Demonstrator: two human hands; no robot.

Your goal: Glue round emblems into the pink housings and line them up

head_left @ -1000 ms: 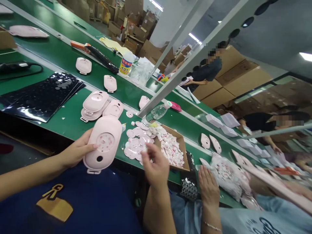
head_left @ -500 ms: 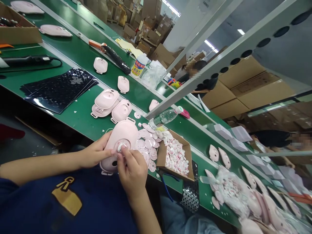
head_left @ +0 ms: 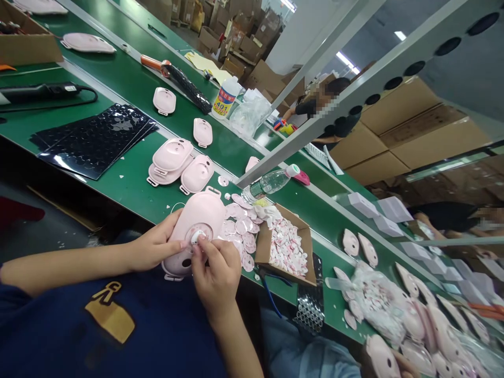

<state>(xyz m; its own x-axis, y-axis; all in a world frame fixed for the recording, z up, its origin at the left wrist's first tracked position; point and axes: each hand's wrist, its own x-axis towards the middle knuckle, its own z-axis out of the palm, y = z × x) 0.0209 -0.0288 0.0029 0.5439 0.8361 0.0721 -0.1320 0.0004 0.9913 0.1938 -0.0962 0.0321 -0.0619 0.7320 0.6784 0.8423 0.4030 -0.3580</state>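
My left hand [head_left: 160, 242] grips a pale pink plastic shell [head_left: 202, 210] by its side, holding it tilted in front of my body. The shell has a round recess with a patterned disc, a dark oval hole and a loop at each end. With thumb and forefinger, my right hand [head_left: 218, 270] pinches a small white piece [head_left: 196, 237] against the disc. Loose round pink discs [head_left: 238, 226] lie just beyond on the bench. Beside them stands an open cardboard box [head_left: 265, 252] full of small white and pink pieces [head_left: 287, 247].
More pink shells [head_left: 197, 173] rest behind my hands. Black sheets [head_left: 94, 139] lie at left, near a black corded tool [head_left: 43, 93]. A clear bottle [head_left: 270, 184] leans by a metal post. Beyond are a glue bottle [head_left: 226, 98] and a plastic bag [head_left: 376, 299]. Other people work nearby.
My hands keep nearly the same hold, with the white piece still against the disc. The view has shifted slightly. At lower right, another person's hand now shows with a pink shell.
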